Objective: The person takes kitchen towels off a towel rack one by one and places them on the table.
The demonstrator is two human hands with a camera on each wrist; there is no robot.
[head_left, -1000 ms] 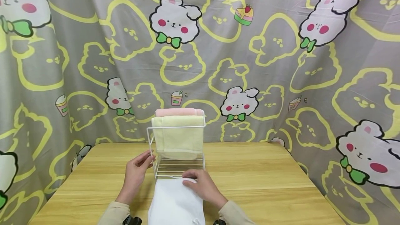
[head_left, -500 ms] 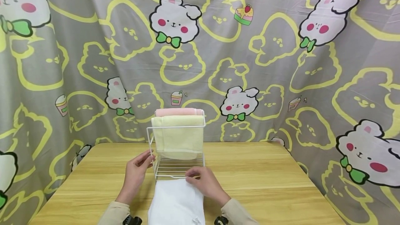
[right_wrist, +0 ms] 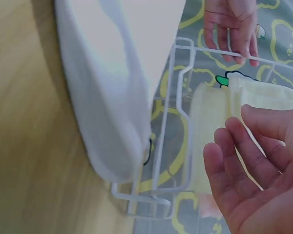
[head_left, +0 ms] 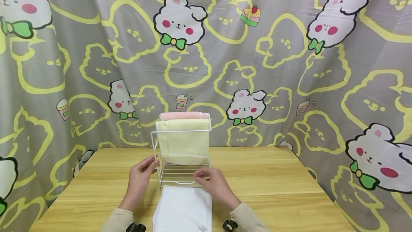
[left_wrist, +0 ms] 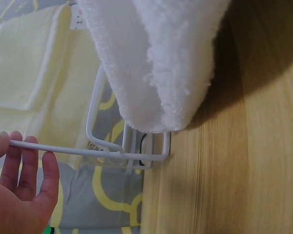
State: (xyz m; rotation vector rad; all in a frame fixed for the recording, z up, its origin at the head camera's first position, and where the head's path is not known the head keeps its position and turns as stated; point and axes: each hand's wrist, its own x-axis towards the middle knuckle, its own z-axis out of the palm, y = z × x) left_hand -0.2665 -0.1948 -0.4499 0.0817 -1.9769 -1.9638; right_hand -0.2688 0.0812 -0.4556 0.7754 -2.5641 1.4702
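While pinching a side rod [left_wrist: 73, 149] of the white wire rack [head_left: 180, 130] with the left hand [head_left: 141, 173], holds nothing in the right hand [head_left: 215, 184].
Has left thumb and fingertips closed on the rod; curls the right loosely, thumb parted from fingers, by the rack's near base. Shows the white towel [head_left: 183, 208] at that same end, over the wooden table [head_left: 273, 174], with the yellow towel [head_left: 185, 142] hanging farther back, the pink towel [head_left: 184, 115] behind it, and the patterned curtain [head_left: 283, 81] beyond.

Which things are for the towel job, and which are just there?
Seem part of the job: white towel, yellow towel, pink towel, white wire rack, left hand holding it, right hand.
Just around: patterned curtain, wooden table, black wrist gear.
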